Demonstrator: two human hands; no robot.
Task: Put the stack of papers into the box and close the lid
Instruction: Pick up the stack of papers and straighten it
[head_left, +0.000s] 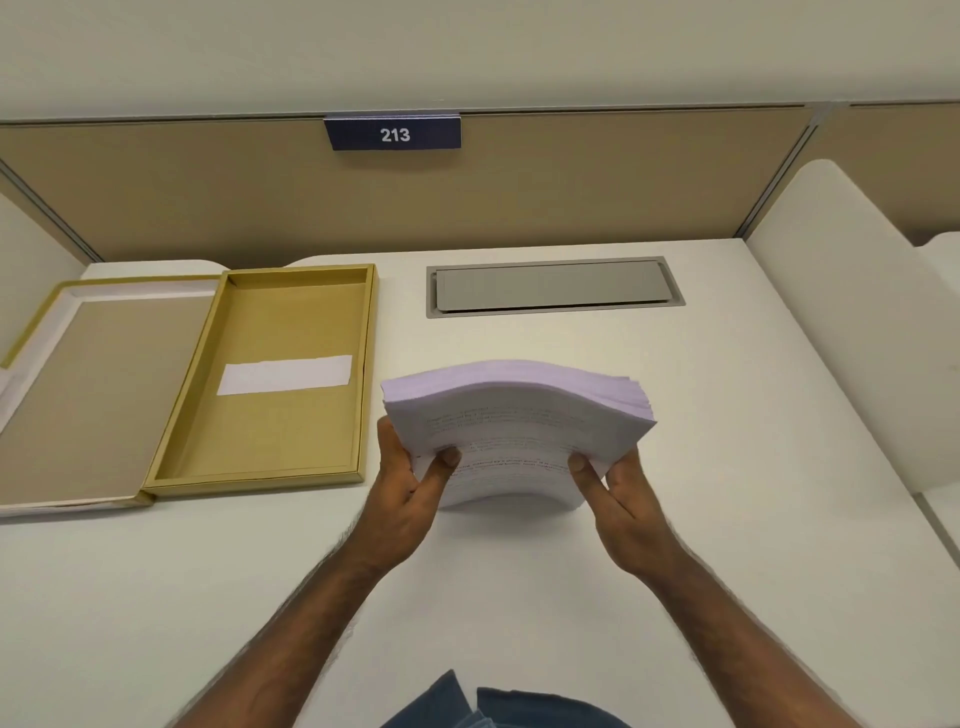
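At the near corners of the stack of papers, the fingers of both hands are closed on the sheets; the left hand has its thumb pressed on the printed top sheet at the near-left corner, with the remaining fingers out of sight beneath; the right hand grips the near-right corner in the same manner, thumb on top. Between the two grips the stack bows upward in the middle; its far edge fans slightly at the right; whether the near edge touches the table cannot be told. Both forearms run from the lower edge of the view to the hands.

Left of the stack, apart from it, the box lies open and flat on the table; its tray is gold-coloured, shallow, and holds only a white strip of paper lying across the floor of the tray. Joined along the left side of the tray, the lid lies folded back, inner face up.

Behind the stack, a grey cable hatch is set flush in the table; beyond it a tan partition carries a dark plate marked 213.
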